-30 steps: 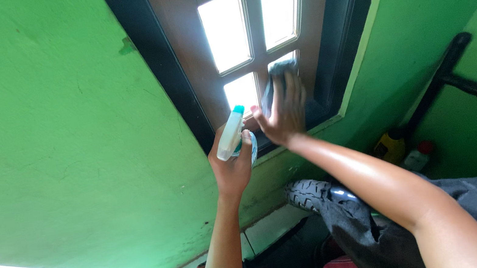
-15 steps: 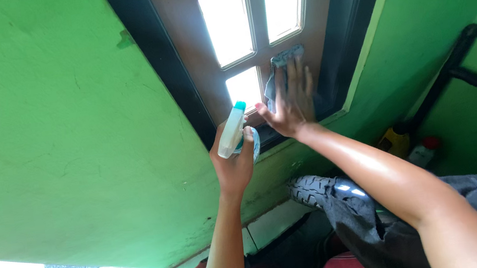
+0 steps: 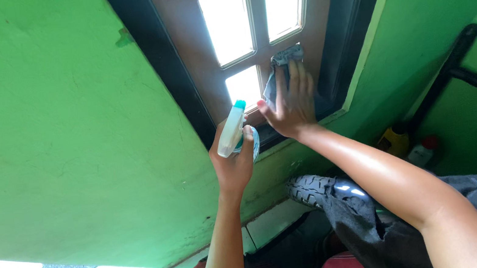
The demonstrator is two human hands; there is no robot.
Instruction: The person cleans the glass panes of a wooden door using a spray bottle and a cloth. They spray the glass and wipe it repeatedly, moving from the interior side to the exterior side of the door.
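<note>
both hands are working at the brown window frame (image 3: pixel 189 42): the right hand (image 3: pixel 291 105) is pressing a grey cloth (image 3: pixel 280 66) flat, fingers spread, against the wood beside the panes, mid-wipe, while the left hand (image 3: pixel 233 165) is gripping a white spray bottle (image 3: pixel 232 132) just below. continuing likely calls for steady pressure along the bars.

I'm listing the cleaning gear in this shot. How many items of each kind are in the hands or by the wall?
Spray bottle, in the left hand: 1
Cloth, under the right hand: 1
Small bottles by the wall, one yellow, one red-capped: 2
Black long-handled tool: 1
Total: 5
</note>
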